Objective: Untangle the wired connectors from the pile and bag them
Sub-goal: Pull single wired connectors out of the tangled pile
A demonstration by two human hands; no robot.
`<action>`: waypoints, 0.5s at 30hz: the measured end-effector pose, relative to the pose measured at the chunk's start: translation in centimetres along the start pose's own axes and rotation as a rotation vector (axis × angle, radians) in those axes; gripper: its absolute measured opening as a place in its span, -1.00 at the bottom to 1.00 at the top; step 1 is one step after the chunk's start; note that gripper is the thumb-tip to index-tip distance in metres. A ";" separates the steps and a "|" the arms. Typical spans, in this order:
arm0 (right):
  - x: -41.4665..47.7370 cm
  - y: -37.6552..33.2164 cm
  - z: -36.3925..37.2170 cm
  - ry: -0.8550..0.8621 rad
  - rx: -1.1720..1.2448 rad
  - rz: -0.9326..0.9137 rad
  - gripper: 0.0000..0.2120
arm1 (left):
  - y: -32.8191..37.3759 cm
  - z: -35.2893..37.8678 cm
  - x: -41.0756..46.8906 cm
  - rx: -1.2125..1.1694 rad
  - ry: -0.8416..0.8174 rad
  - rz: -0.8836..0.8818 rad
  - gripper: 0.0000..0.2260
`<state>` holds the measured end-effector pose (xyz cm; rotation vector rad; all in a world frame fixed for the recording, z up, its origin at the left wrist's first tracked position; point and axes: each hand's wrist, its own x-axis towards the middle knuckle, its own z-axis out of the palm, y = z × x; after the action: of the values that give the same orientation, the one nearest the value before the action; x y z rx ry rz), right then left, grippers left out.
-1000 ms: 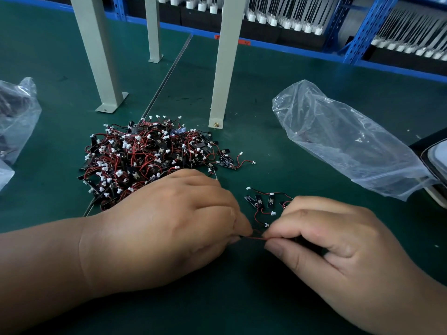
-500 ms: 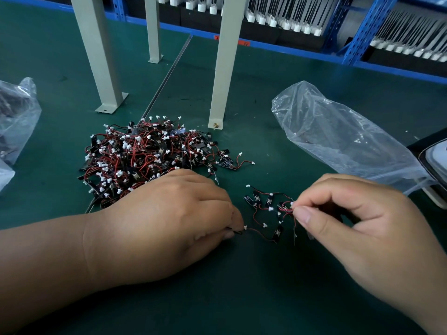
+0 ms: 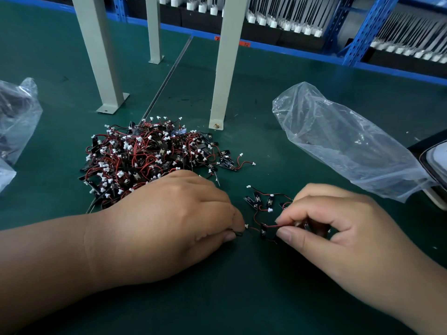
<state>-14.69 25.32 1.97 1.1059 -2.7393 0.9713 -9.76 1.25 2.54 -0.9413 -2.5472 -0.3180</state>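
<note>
A big pile of wired connectors, red and black wires with white plugs and small black boards, lies on the green mat. A small separated cluster of connectors lies between my hands. My left hand rests on the mat in front of the pile and pinches the end of a wire beside a white plug. My right hand pinches a red wire of the cluster between thumb and forefinger, next to a small black board. A clear plastic bag lies to the right.
Three beige metal posts stand bolted to the mat behind the pile. Another plastic bag sits at the left edge. A dark-framed object lies at the right edge. Blue shelving with white parts runs along the back.
My right hand pulled back to the right, then came down toward my left hand, drawing a connector's wire out of the small cluster. My left hand stayed put, holding its wire end.
</note>
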 end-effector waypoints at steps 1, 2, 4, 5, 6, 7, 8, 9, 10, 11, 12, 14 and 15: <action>0.0 0.0 0.0 0.006 -0.008 0.007 -0.96 | 0.0 0.0 0.0 0.002 -0.001 -0.001 -0.87; 0.0 0.0 -0.1 0.013 -0.018 0.008 -0.93 | 0.1 0.0 0.0 0.002 -0.002 -0.003 -0.85; -0.1 0.0 -0.1 0.026 -0.030 0.018 -0.94 | 0.1 -0.1 0.1 -0.008 -0.009 -0.011 -0.80; -0.1 0.0 -0.1 0.035 -0.040 0.027 -0.95 | 0.2 -0.1 0.1 0.001 -0.022 -0.010 -0.79; -0.1 0.1 -0.1 0.050 -0.055 0.034 -0.95 | 0.1 0.0 0.1 0.006 -0.015 -0.006 -0.79; -0.1 0.0 -0.2 0.063 -0.058 0.048 -0.94 | 0.2 0.1 0.1 0.004 -0.014 -0.005 -0.79; 0.0 0.2 -0.2 0.083 -0.069 0.053 -0.93 | 0.1 0.1 0.1 0.005 -0.008 -0.001 -0.79; -0.1 0.2 -0.2 0.104 -0.079 0.062 -0.92 | 0.1 0.1 0.1 0.004 -0.010 -0.005 -0.78; -0.1 0.2 -0.2 0.127 -0.088 0.066 -0.92 | 0.1 0.1 0.1 0.003 -0.012 -0.005 -0.78; 0.0 0.2 -0.3 0.144 -0.086 0.073 -0.94 | 0.1 0.1 0.1 0.006 -0.012 -0.009 -0.78; 0.0 0.2 -0.3 0.161 -0.087 0.072 -0.95 | 0.1 0.2 0.1 0.010 -0.022 -0.012 -0.78; 0.0 0.3 -0.4 0.208 -0.071 0.075 -0.90 | 0.1 0.4 -0.1 0.036 -0.045 -0.057 -0.78; 0.0 0.2 -0.4 0.239 -0.056 0.073 -0.88 | 0.1 0.4 -0.1 0.042 -0.052 -0.089 -0.78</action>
<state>-14.90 25.68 2.19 0.8277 -2.6111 0.9592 -9.76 1.35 2.18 -0.8334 -2.6378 -0.2682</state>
